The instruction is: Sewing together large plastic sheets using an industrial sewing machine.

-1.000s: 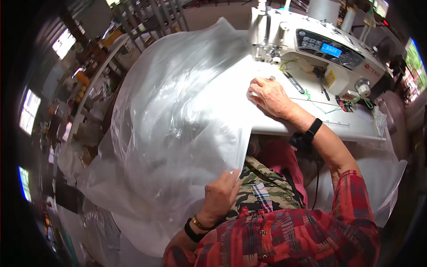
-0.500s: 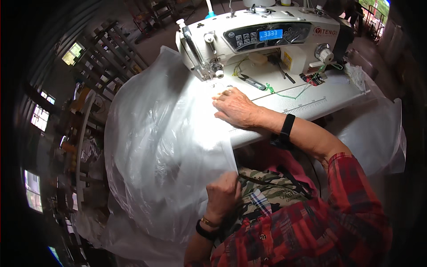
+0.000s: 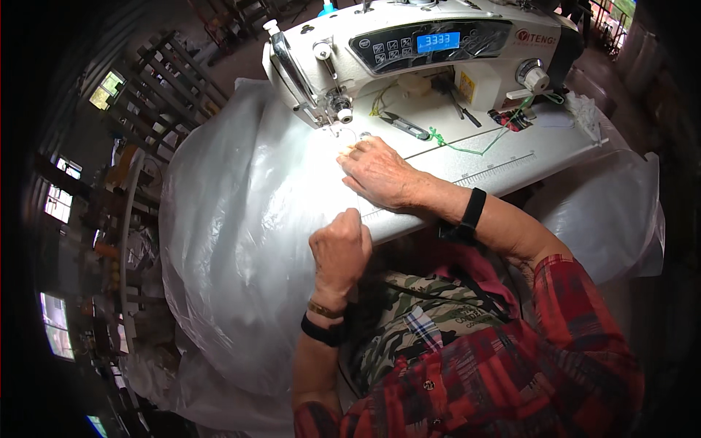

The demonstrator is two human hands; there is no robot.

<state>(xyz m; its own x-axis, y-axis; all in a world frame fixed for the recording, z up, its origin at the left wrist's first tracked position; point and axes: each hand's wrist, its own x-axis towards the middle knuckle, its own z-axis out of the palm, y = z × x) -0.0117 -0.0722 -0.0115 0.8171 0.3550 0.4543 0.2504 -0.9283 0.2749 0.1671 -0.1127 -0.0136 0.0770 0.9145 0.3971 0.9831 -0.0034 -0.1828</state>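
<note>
And the left hand (image 3: 338, 252) gripped the plastic sheet (image 3: 226, 212) below the sewing machine (image 3: 431, 50); right hand (image 3: 381, 174) (grip unclear!) touched it, closer in.

V. bright white glare under sewing machine (image 3: 423, 61), L end, bleaching nearby plastic sheet (image 3: 226, 219); sheet shiny w/ streaky reflections. Bkgd dim, esp. far L, detail soft; pale daylight thru windows (image 3: 57, 325) at L. Display (image 3: 438, 41) glows blue, crisp. Dk shadow under table (image 3: 504, 153) edge. Fisheye bends edges, rim fades to blk
</note>
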